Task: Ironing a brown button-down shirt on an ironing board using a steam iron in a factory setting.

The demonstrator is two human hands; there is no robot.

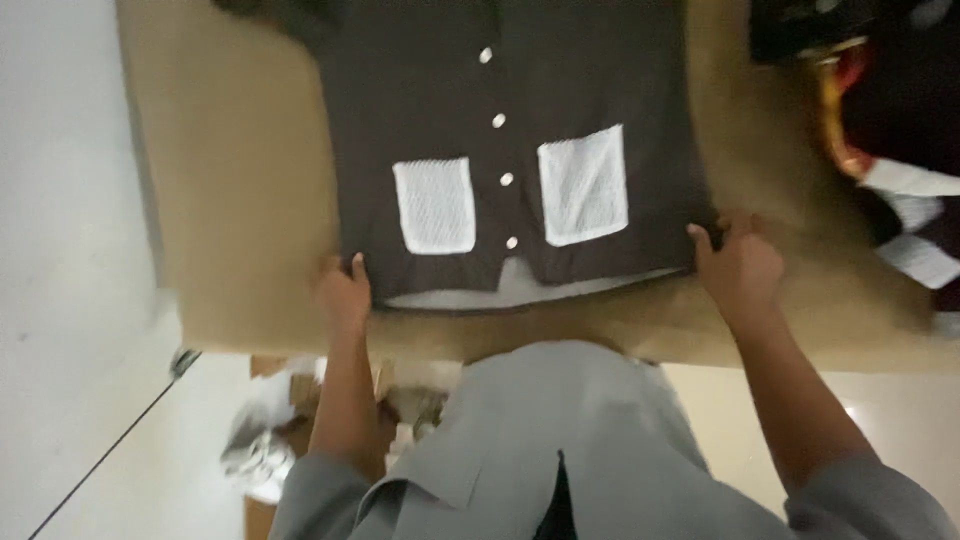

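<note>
A dark brown button-up shirt (420,110) with two white mesh pockets and white buttons lies flat on a tan table (240,200), its hem toward me. My left hand (343,292) pinches the hem's left corner. My right hand (738,262) grips the hem's right corner. Both arms reach out from grey sleeves.
A heap of other clothes (890,150), dark, red and white, sits at the table's right end. The near table edge runs just below my hands. Crumpled items (262,440) lie on the floor at lower left, beside a white wall (60,250).
</note>
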